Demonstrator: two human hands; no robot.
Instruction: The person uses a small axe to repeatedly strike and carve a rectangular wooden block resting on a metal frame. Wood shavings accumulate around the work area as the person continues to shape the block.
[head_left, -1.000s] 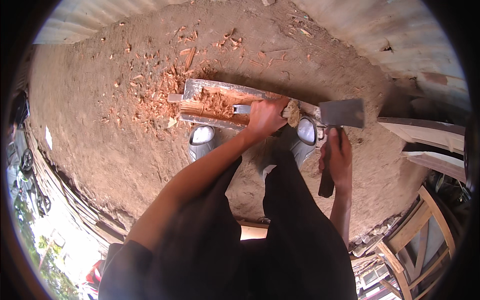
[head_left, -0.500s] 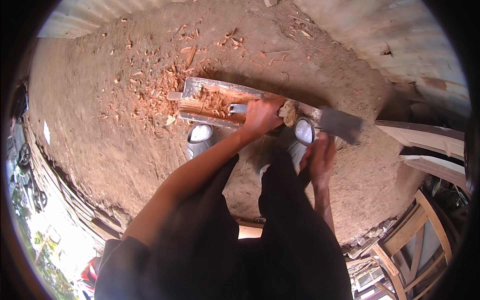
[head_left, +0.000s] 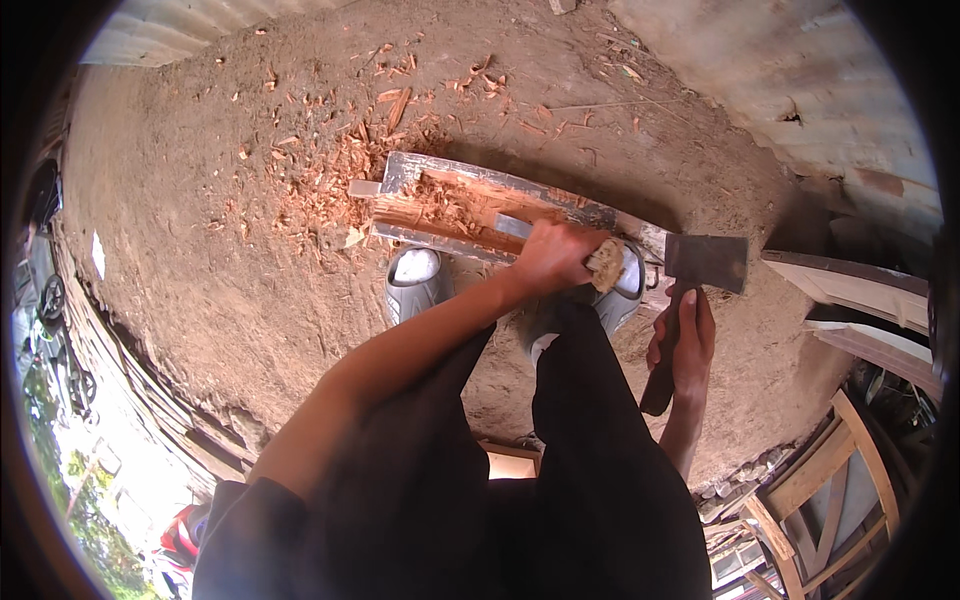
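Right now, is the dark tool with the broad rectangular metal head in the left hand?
No, the right hand grips its dark handle.

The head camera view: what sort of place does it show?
Probably an outdoor woodworking yard: reddish-brown curled wood shavings lie on bare brown earth, beside a long grey-edged wooden block, and pale corrugated sheeting stands at the upper left.

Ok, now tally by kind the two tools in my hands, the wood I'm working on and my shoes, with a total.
Chisel, in the left hand: 1
Hatchet-like tool, in the right hand: 1
Hollowed wooden piece: 1
Grey shoes: 2
Total: 5
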